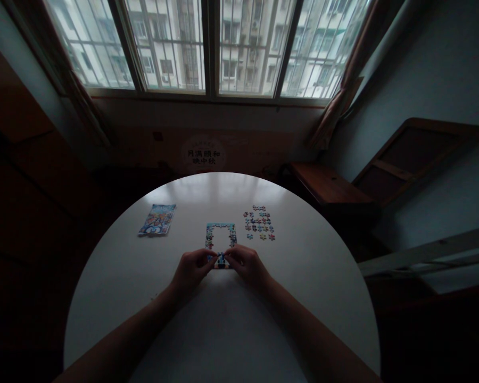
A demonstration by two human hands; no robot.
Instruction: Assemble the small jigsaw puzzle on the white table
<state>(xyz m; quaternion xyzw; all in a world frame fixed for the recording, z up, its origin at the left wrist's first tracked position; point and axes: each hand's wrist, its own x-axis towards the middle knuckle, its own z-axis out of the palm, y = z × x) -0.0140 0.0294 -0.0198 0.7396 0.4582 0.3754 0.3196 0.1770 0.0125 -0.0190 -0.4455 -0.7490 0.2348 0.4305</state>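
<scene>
A partly assembled jigsaw puzzle (221, 225) lies on the white round table, its pieces joined as a rectangular frame around a bare middle. Over the puzzle's near edge, my left hand (193, 267) and my right hand (247, 263) meet from either side. Fingertips of both hands pinch a small dark-blue puzzle piece (221, 257) between them. Whether that piece is joined to the ones below it is hard to tell. Loose puzzle pieces (259, 222) are laid out in rough rows to the right of the frame.
A colourful picture packet (157, 219) lies at the left of the white table (303, 266). Beyond the table's right edge stands a wooden bench (327, 183). Barred windows (211, 48) with curtains line the far wall.
</scene>
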